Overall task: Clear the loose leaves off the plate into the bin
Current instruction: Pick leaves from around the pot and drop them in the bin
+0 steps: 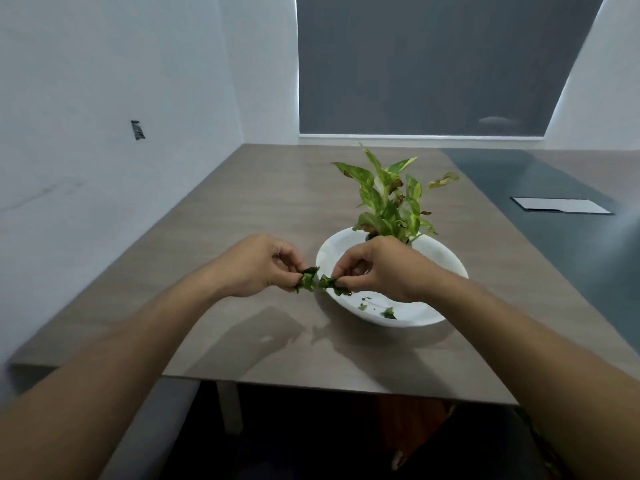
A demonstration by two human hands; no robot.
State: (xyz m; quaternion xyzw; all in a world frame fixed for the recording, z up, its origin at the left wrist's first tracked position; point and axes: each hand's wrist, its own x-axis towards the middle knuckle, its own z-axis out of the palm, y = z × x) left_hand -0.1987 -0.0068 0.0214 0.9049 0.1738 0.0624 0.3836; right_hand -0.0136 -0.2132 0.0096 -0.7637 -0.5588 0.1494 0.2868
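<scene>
A white plate sits on the wooden table, with a small potted plant standing at its far side. Small green leaf scraps lie on the plate's near part. My left hand pinches a clump of dark green leaves just left of the plate's rim. My right hand pinches another clump of leaves above the plate's left edge. The two clumps touch between my fingertips. No bin is in view.
The wooden table meets a white wall on the left and a window with a grey blind at the back. A dark strip with a white cover panel runs along the table's right side. The table's near edge lies just under my forearms.
</scene>
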